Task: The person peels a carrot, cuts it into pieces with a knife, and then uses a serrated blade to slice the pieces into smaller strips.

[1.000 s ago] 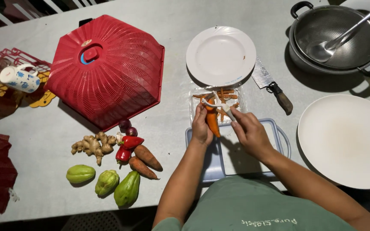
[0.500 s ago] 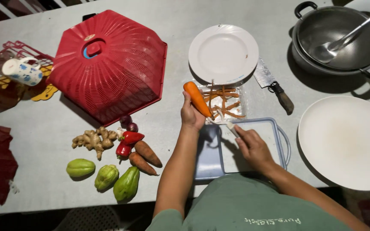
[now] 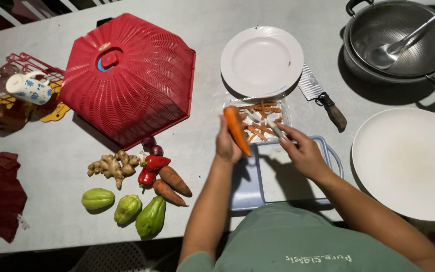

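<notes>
Left hand (image 3: 226, 145) holds peeled carrot (image 3: 237, 130), now tilted tip-down beside clear tray (image 3: 284, 108) of peelings, vs. raised higher 0.5 s ago. Right hand (image 3: 304, 151), closed on white peeler (image 3: 269, 124), has come up off the blue cutting board (image 3: 288, 179) at tabletop's near edge, back to the carrot. Peeling cycle is resuming.

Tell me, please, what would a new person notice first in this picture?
Probably the big red mesh food cover at upper left on the grey table. Next, in the middle, the left hand holds a peeled carrot while the right hand holds a peeler over a tray of orange peelings.
</notes>
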